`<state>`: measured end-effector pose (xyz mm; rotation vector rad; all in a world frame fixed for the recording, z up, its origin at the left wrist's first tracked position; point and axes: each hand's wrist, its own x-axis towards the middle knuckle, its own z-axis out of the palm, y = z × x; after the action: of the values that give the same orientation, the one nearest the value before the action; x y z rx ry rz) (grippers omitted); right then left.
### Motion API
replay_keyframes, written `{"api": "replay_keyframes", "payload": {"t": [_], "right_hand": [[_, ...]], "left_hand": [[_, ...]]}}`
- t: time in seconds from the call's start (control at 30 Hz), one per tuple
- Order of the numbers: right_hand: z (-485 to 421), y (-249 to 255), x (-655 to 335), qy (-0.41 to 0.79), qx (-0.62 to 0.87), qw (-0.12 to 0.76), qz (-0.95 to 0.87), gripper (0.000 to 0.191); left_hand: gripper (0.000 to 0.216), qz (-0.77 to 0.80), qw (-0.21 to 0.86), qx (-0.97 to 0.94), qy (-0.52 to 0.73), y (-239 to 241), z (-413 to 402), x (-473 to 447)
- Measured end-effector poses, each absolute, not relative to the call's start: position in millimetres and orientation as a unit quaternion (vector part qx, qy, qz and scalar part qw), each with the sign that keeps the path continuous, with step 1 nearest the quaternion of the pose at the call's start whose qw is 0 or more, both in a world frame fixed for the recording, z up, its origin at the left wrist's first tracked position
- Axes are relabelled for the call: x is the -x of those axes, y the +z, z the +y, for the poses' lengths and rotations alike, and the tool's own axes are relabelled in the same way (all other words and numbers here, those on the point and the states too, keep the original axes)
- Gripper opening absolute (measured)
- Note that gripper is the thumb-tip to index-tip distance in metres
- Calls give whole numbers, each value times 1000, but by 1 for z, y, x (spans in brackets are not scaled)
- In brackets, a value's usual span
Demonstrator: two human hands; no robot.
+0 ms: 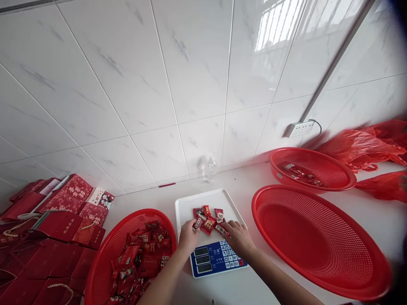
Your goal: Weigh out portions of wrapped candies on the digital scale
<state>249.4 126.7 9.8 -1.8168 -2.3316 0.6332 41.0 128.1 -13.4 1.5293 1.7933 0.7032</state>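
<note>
Several red wrapped candies lie on the white tray of a digital scale with a blue keypad panel. At the left of this small pile, my left hand is closed with its fingertips on a candy. On the opposite side my right hand is closed over the end of another candy, its fingers partly hiding it. Left of the scale stands a red perforated basket heaped with similar wrapped candies, partly covered by my left forearm.
An oval red basket sits right of the scale; behind it another red basket holds a few packets. Red gift boxes are stacked at left. Red plastic bags lie far right. A clear container stands near the tiled wall.
</note>
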Motion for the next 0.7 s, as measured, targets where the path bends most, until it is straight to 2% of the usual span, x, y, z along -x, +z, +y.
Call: {"api": "replay_keyframes", "payload": {"t": [0.33,0.5,0.6,0.7], "right_hand": [[140,4,-236,241,577,103,-773,35],[132,0,-257,262,571,184,-756,35],[119,-9,-282,278,583,229,-728,35],[104,-17,-304,285,603,241,-705,36]], "left_hand": [[37,665,341,-591,303,-1,104,-39],[38,705,222,-566,364,1,81,0],[42,765,184,-541,298,-13,61,40],[51,816,234,-517,108,-31,38,71]]}}
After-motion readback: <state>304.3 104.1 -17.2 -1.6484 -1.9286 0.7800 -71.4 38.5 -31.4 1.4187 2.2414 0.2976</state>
